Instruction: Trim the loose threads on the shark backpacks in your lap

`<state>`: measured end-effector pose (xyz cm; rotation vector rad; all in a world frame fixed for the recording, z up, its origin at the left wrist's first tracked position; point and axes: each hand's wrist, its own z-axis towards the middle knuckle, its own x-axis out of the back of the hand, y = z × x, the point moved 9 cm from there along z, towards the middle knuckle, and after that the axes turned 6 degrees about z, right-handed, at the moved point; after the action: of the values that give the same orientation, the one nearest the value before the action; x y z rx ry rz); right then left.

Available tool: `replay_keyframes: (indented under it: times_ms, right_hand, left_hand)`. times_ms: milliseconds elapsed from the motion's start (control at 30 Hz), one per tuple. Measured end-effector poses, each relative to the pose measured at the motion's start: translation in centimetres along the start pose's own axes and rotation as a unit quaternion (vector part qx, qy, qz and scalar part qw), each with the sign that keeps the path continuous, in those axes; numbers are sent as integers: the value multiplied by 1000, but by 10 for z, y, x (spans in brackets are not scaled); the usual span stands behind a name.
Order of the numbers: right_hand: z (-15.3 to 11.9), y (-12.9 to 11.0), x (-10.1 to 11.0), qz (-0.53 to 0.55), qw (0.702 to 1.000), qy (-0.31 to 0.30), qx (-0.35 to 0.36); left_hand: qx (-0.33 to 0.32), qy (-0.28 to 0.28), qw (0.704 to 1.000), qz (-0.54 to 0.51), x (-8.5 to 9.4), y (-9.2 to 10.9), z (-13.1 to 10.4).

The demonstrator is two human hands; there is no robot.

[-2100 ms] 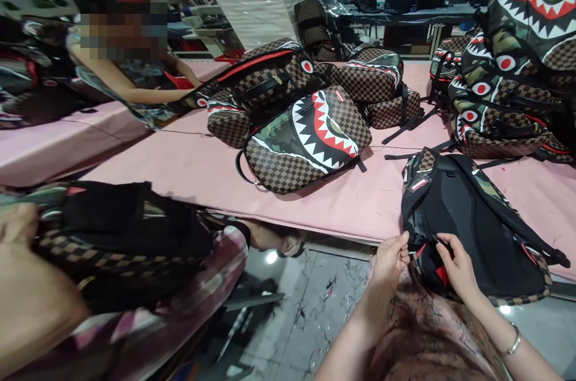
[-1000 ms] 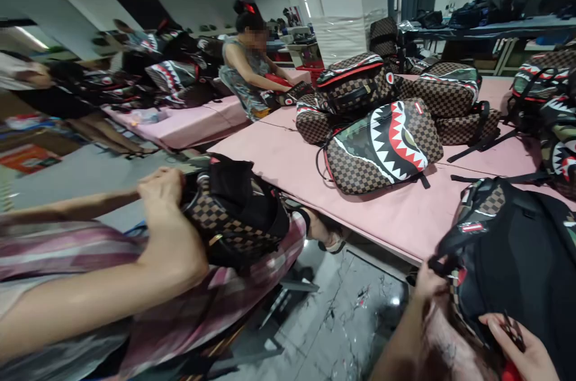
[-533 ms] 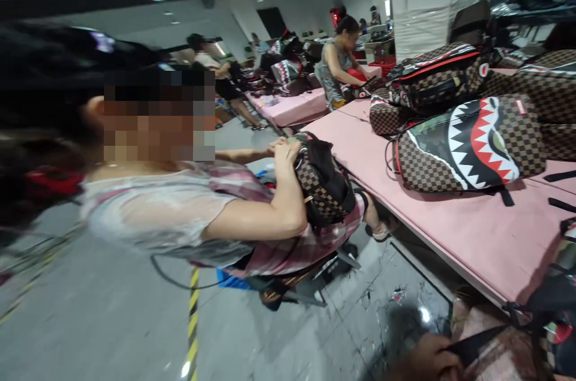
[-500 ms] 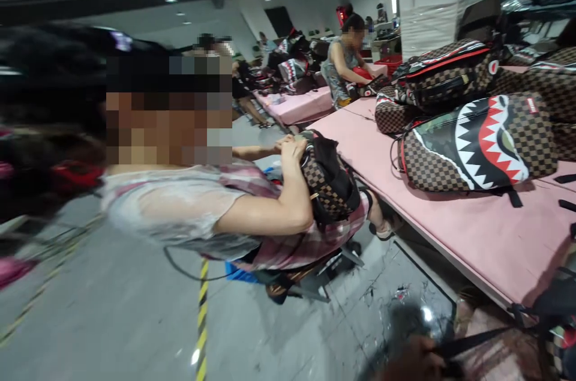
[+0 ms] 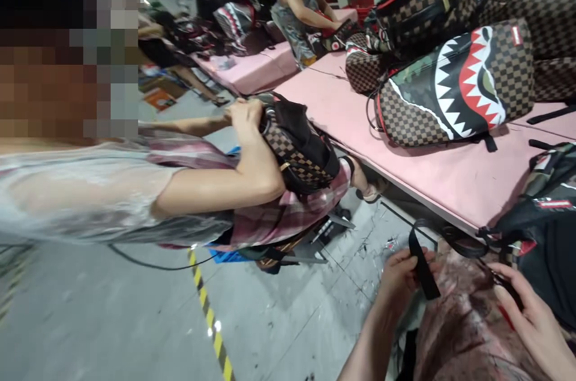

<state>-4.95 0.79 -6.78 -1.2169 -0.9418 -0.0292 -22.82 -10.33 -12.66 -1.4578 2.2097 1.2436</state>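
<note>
At the lower right, my left hand point(image 5: 400, 273) pinches a black webbing strap point(image 5: 425, 276) between thumb and fingers, its free end hanging down. The strap loops rightward toward a dark backpack point(image 5: 544, 243) at the table's near corner. My right hand point(image 5: 524, 303) is closed around a small dark thing with a red part, mostly hidden by the fingers; its kind is unclear. Both hands are above my lap, which is covered by patterned cloth point(image 5: 463, 321). A checkered backpack with a shark-mouth print point(image 5: 454, 87) lies on the pink table point(image 5: 463, 174), beyond both hands.
Seated to my left, a co-worker in a white sleeve point(image 5: 103, 195) holds a checkered bag point(image 5: 297, 153) on their lap. Another person point(image 5: 299, 9) works farther along the table. More checkered bags point(image 5: 432, 9) are piled at its back. Yellow-black tape point(image 5: 207, 309) marks the floor.
The view has turned down and to the right, so both my hands now show clearly. My left hand, blurred before on the black strap, is raised with the strap's end in its fingers.
</note>
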Motion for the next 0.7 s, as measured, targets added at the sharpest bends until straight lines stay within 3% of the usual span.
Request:
replay_keyframes:
  times_ms: [100,200,500,700]
  right_hand:
    - [5,-25,-14,11,996,-57,63]
    - [9,-42,-28,22,988,-91,120]
    - [25,-62,-51,40,981,-108,159]
    - [31,-62,-57,57,980,-112,152]
  left_hand:
    - [10,-28,999,-14,-21,10,-1]
    - [13,-50,999,-10,-28,13,-4]
    - [39,-37,998,33,-25,14,-22]
    - [53,-20,998,37,-14,10,-16]
